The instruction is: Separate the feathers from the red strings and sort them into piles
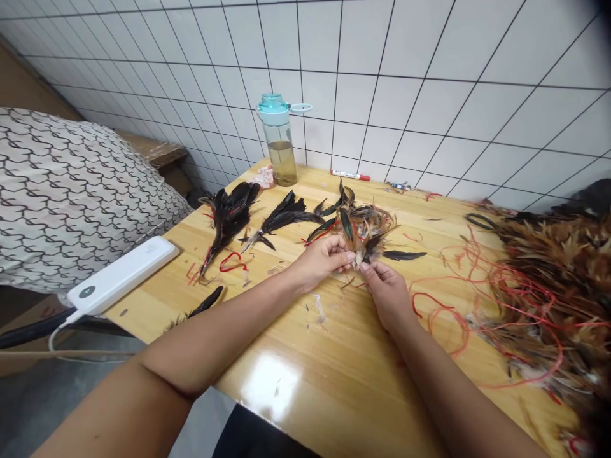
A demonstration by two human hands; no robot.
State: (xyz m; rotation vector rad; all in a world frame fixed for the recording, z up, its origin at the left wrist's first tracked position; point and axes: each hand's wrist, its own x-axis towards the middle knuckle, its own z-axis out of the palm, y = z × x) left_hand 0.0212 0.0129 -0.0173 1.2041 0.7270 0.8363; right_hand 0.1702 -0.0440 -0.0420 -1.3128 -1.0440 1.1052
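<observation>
Near the middle of the wooden table (334,356), my left hand (325,259) and my right hand (386,287) meet fingertip to fingertip. Both are closed in a pinch on the pale quill ends of feathers (356,245). Dark tips of these feathers fan out away from me. Just behind lies a loose pile of brown feathers (377,219), partly hidden by the held ones. To the left rest a small bunch of black feathers (286,216) and a fuller black bunch (231,213). Whether thread runs between my fingers is too small to tell.
Tangled red string (515,286) and a big heap of brown feathers (548,254) cover the right side. A water bottle (281,143) and a red-capped marker (351,175) stand and lie by the tiled wall. A white power strip (121,273) sits at the left edge.
</observation>
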